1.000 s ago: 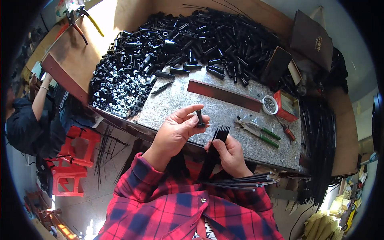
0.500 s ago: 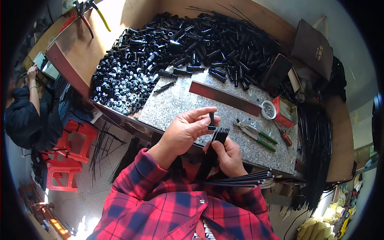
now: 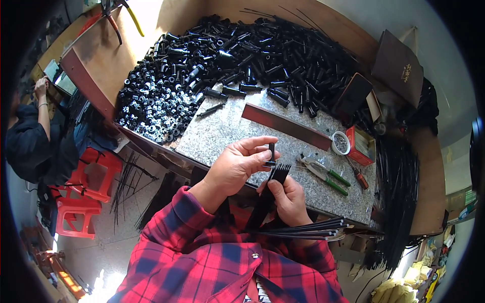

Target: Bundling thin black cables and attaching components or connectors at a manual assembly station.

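Note:
Between thumb and fingers, my left hand (image 3: 233, 166) pinches a small black part (image 3: 272, 149) that stands upright like a short tube with a wider foot. Just below it, my right hand (image 3: 290, 199) grips a bundle of thin black ribs (image 3: 262, 204), their top ends spread side by side. The two hands almost meet at those ends, and whether the part touches a rib is too small to tell. Another fan of dark rods (image 3: 308, 228) with pale tips lies across my right forearm.
A large heap of black tubular parts (image 3: 262, 55) covers the back of the speckled worktop (image 3: 222, 123). On it lie a long reddish bar (image 3: 285, 126), green-handled pliers (image 3: 326, 175), a screwdriver (image 3: 360, 179) and a cup of small pieces (image 3: 340, 143). A co-worker (image 3: 35, 136) sits at the left near red stools (image 3: 78, 217).
My hands keep nearly the same place and hold, and the black part has shifted slightly to the right. The whole view has moved a little.

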`<state>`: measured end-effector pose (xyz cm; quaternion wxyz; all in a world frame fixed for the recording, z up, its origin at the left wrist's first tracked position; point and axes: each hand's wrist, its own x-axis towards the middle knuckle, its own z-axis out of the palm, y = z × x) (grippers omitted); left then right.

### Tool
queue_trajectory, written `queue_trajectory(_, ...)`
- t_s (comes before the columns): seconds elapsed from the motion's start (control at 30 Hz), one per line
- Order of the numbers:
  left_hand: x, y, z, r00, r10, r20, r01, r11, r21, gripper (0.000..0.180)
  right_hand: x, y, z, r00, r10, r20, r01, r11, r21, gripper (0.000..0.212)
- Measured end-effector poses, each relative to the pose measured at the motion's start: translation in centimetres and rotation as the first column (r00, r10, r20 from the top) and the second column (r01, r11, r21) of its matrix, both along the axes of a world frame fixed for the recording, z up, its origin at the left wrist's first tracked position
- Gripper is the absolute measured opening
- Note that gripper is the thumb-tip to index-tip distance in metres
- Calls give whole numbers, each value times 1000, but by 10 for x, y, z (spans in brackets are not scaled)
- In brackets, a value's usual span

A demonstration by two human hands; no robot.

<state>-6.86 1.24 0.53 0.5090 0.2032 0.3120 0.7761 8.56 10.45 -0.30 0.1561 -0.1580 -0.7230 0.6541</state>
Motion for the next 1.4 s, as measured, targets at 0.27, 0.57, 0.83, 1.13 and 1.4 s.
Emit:
queue_trajectory(0.27, 0, -2, 1, 1000, -27, -6, 27, 1000, -5, 35, -1, 2, -5, 1000, 21, -8, -21, 1000, 1, 24)
queue_trajectory(0.57, -4, -2, -2, 995, -62, -81, 63, 998, 8, 34, -4, -3, 3, 998, -69, 5, 69, 998, 12, 20)
queue_trajectory(0.83, -5, -8, -14, 993, -62, -103, 60, 998, -24, 28, -5, -2, 5, 1000, -25, 18, 23, 995, 100, 19)
queue_trajectory(1.13, 0, -16, -16, 944, 26, -328, -14, 999, 40, 30, -5, -2, 4, 999, -47, -2, 47, 998, 34, 17)
queue_trajectory(1.4, 16, -20, 4, 888, 101, -448, -151, 985, -79, 25, -3, 0, 11, 999, -8, -32, 14, 982, 188, 17)
